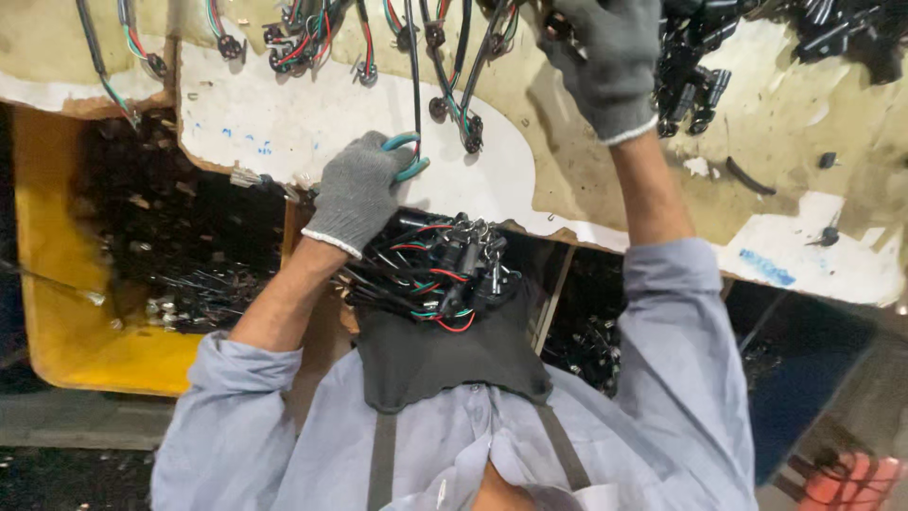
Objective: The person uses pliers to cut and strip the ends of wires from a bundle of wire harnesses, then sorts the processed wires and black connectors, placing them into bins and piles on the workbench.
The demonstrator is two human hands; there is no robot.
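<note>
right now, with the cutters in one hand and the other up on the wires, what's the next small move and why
Probably bring the left hand with its teal-handled cutters up to the black cable hanging just above it. The right hand already grips the wire bundle at the top, and the cutters sit right beside that cable, not yet on it.

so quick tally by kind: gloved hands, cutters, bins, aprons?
Grey-gloved hands: 2, the left hand and the right hand
Teal-handled cutters: 1, in the left hand
Yellow bin: 1
Dark apron: 1
Total: 5
</note>
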